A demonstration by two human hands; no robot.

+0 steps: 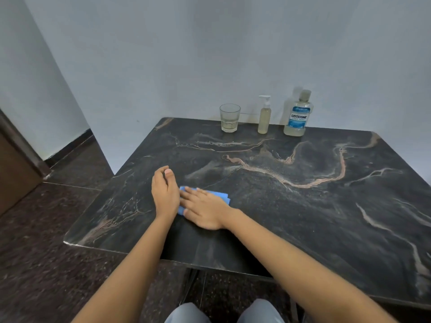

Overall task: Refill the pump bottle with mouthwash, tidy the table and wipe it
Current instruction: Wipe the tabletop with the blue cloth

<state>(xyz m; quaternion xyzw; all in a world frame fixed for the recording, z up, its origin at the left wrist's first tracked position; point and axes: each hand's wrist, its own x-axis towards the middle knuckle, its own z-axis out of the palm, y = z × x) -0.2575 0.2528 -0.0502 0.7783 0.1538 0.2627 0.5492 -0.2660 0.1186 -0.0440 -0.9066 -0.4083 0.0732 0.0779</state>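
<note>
A blue cloth (220,195) lies flat on the dark marble table (303,206), near its front left part. My right hand (205,210) presses flat on the cloth, fingers spread and pointing left. My left hand (165,192) rests beside it on the table, loosely curled, touching the cloth's left edge; it holds nothing that I can see. At the table's back edge stand the pump bottle (264,115) with pale liquid, capped with its white pump, and the Listerine mouthwash bottle (298,114), its cap on.
A clear glass tumbler (229,117) with a little liquid stands left of the pump bottle by the white wall. The table's left and front edges drop to a dark speckled floor. A brown door (14,164) shows at far left. My knees are below the table's front edge.
</note>
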